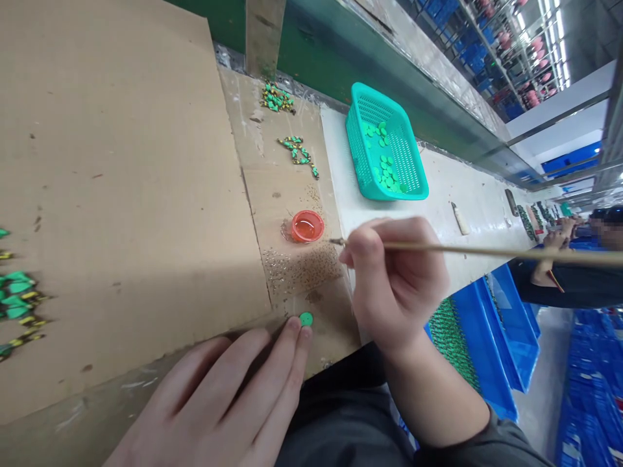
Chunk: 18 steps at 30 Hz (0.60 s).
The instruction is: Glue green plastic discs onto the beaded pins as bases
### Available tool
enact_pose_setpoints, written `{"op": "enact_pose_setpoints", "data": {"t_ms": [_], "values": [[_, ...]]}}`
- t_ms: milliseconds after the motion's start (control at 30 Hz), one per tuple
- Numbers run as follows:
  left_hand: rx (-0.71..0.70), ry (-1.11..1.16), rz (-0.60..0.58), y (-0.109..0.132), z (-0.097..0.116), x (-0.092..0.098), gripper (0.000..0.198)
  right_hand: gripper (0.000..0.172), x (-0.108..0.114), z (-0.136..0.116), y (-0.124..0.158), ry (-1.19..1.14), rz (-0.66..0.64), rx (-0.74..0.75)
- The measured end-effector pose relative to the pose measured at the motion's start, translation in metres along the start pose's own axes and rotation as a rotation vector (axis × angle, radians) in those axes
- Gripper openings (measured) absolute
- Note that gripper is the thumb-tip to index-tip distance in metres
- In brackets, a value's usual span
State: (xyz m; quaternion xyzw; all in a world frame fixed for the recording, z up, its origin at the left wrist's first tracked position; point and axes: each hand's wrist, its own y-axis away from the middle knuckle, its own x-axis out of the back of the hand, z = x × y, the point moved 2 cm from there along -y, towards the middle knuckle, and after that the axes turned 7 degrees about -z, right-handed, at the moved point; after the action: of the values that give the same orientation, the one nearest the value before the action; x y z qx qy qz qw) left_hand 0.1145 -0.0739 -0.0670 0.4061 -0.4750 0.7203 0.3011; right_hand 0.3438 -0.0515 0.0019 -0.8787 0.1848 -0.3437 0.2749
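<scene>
Two bare hands work above a table [438, 178]: the left hand [228, 389] has its fingertips closed on a small green disc [306, 318], near the table's near edge and just beyond the right edge of a large cardboard sheet [121, 162]. The right hand [399, 282] grips a thin wooden stick [487, 251], its dark tip beside a red cup [320, 227] of liquid. Tiny tan grains [292, 269] lie scattered around the cup. Toward the table's far edge rest two clusters of green, yellow and black pieces [277, 98], and a teal plastic basket [357, 152] holding green discs [386, 175]. Similar pieces lie by the sheet's left edge. Blue bins [479, 324] stand below the table's near edge.
</scene>
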Motion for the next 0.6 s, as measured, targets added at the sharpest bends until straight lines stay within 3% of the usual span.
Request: {"op": "enact_pose_setpoints", "data": {"t_ms": [233,600], "values": [[0.003,0.037,-0.032,0.01,0.003,-0.001,0.051,0.01,0.009,-0.029,0.062,-0.049,-0.115,0.066],[0.001,0.045,-0.062,0.012,0.004,0.001,0.047,0.009,0.008,-0.03,0.067,-0.01,-0.224,0.011]]}}
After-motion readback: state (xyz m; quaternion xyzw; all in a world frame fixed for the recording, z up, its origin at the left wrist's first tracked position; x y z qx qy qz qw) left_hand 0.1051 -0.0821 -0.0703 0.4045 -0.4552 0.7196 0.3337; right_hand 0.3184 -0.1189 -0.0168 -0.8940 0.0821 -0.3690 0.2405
